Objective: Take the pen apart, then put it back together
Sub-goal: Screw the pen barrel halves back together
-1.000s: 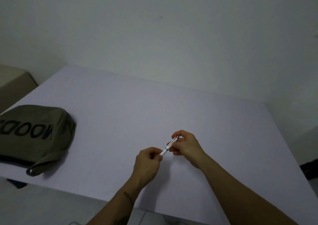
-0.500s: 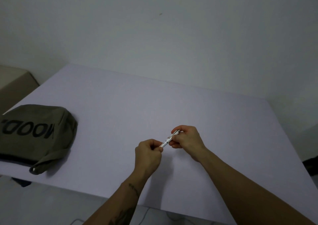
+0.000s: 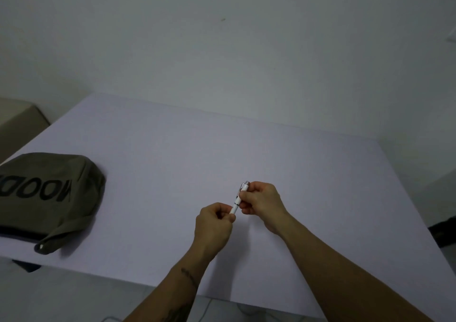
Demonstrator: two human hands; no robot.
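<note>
Both hands meet just right of the picture's centre, above the pale lilac desk [image 3: 172, 164], with a white pen [image 3: 237, 200] held between them. The pen is tilted, its silver-capped upper end pointing toward about 1 o'clock and its lower end toward 7 o'clock. The left hand [image 3: 213, 225] is curled into a loose fist, thumb and fingers pinched round the pen's lower end, which disappears inside the grip. The right hand [image 3: 261, 202] is closed on the upper part, fingertips pressed to the barrel just below the silver cap, which sticks out past them. A thin silver band shows on the barrel in the short bare stretch between the two grips. Whether the pen's parts are joined or loosened cannot be told from here. Well apart, toward 9 o'clock at the desk's left edge, lies an olive fabric bag [image 3: 47, 193] with large black lettering, a strap loop [image 3: 53, 239] hanging toward its near corner.
</note>
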